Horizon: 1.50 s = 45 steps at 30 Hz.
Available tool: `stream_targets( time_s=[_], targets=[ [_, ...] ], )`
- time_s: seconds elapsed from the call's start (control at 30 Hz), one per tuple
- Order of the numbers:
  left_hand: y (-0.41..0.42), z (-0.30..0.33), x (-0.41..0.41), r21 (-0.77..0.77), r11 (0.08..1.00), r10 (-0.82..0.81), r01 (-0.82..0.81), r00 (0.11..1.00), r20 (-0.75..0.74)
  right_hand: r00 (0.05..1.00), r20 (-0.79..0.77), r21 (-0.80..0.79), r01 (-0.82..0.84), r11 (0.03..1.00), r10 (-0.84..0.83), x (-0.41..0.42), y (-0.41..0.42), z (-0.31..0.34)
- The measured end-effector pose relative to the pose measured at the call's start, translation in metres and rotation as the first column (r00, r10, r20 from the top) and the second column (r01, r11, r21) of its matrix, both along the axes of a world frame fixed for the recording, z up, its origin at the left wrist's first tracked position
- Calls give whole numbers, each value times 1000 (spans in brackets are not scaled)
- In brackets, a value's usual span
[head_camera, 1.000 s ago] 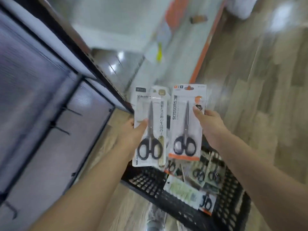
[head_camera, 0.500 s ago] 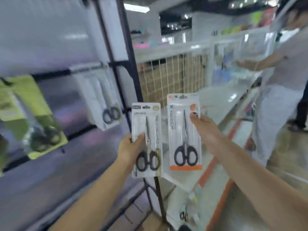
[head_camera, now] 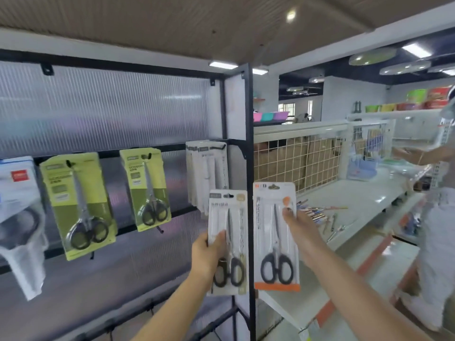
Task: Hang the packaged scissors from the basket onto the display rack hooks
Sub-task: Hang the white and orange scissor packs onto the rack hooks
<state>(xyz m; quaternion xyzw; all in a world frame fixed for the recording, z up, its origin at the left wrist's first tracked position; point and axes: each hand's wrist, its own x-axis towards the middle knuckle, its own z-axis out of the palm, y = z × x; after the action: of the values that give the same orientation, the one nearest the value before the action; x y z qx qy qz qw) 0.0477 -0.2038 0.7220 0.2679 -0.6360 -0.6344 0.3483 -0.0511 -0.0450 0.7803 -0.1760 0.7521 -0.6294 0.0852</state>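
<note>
White pack (head_camera: pixel 227 239) gripped by left hand (head_camera: pixel 206 254), orange pack (head_camera: pixel 275 236) by right hand (head_camera: pixel 301 233); both held upright before rack (head_camera: pixel 250 168) right edge post.

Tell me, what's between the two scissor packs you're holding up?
In the head view, the rack's black upright post runs behind the gap between the white pack and the orange-trimmed pack; nothing else.

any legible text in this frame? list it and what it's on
"SCISSORS": second green scissors pack hanging on the rack, last letters partly hidden.
First green pack: label blurred.
White pack in the left hand: small print, unreadable.
Orange-trimmed pack in the right hand: vertical word, too blurred.
</note>
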Motion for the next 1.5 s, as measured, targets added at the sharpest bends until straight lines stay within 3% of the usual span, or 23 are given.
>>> stream_targets(
  time_s=[0.13, 0.37, 0.53, 0.8, 1.13, 1.5],
  targets=[
    [-9, -1, -5, 3, 1000, 8, -8, 1000, -11, 997, 71, -13, -18, 1000, 18, -1, -16, -7],
    [-29, 59, -27, -103, 994, 8, -23, 990, -140, 999, -24, -32, 20, 999, -21, -26, -45, 30],
    [-44, 86, -45, -189, 981, 3, -32, 989, -150, 996, -80, -42, 36, 998, -39, -41, -63, 57],
    [-65, 89, -81, -135, 991, -3, -27, 976, -218, 992, -109, -37, 61, 997, -65, -63, -79, 65],
    [-74, 75, -98, -142, 988, 32, -60, 981, -191, 987, -137, -12, 84, 996, -85, -73, -86, 56],
    [-104, 67, -116, 5, 989, 148, -148, 984, -95, 989, -119, -51, 78, 996, -84, -88, -95, 53]
  ],
)
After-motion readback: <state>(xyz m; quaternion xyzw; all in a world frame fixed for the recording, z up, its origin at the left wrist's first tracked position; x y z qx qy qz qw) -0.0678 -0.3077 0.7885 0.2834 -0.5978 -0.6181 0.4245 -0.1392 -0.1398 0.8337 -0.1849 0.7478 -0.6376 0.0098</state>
